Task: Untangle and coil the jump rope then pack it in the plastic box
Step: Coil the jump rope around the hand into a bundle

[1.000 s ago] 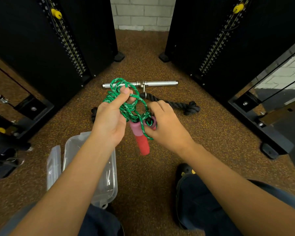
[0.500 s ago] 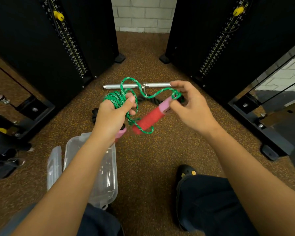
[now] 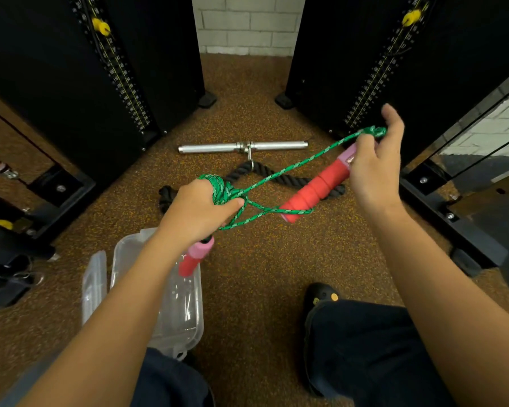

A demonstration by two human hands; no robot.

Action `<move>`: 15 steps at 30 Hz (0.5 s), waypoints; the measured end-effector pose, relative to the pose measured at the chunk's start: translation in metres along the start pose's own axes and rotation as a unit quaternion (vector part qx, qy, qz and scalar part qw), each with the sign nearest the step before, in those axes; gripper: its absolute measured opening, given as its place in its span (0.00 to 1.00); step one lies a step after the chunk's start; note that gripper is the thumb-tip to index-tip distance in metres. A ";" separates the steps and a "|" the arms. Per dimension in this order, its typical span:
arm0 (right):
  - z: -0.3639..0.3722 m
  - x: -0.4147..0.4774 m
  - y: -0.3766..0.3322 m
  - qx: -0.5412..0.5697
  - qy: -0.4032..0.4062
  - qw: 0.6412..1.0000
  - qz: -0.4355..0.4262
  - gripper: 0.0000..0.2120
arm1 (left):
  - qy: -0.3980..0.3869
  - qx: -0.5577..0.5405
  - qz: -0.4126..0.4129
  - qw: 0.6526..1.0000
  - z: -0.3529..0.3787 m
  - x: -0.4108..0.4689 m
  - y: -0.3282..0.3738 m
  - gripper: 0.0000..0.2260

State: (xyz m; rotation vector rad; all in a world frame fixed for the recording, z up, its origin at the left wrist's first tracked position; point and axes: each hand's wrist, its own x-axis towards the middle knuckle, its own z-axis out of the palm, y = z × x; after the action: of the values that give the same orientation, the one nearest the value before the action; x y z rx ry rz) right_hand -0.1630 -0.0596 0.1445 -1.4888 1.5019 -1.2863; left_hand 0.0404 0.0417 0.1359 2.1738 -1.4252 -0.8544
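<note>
Untangling at the gym floor: my left hand (image 3: 202, 208) grips the coiled green braided jump rope (image 3: 279, 173).
My right hand (image 3: 370, 168) pinches its red foam handle (image 3: 315, 189), other fingers spread; pulling now may cinch the loop around it.

Jump rope (image 3: 279, 174): green, flecked with white
Handles (image 3: 318, 190): red, pink at the ends
Plastic box (image 3: 185, 315): clear
Floor (image 3: 247, 259): brown, speckled yellow
Thick rope (image 3: 282, 179): black
Bar (image 3: 212, 148): silver

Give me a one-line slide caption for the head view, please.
Left hand holds coiled green rope; right hand lifts a red handle above the plastic box.
</note>
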 end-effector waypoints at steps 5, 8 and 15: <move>0.002 -0.002 -0.006 0.031 0.002 0.998 -0.062 0.25 | 0.058 0.119 0.051 0.990 -0.005 -0.004 0.004 0.21; 0.001 0.004 -0.006 0.134 0.055 0.989 0.014 0.25 | 0.049 0.173 0.079 0.981 -0.001 -0.003 0.002 0.20; -0.018 0.008 -0.006 -0.126 0.036 0.980 -0.149 0.18 | -0.025 0.036 0.043 0.998 -0.007 0.002 -0.009 0.20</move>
State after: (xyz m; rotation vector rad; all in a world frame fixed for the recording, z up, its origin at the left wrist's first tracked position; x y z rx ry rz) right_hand -0.1790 -0.0631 0.1568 -1.9067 1.5793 -1.3708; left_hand 0.0515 0.0434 0.1345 2.1409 -1.5846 -0.8434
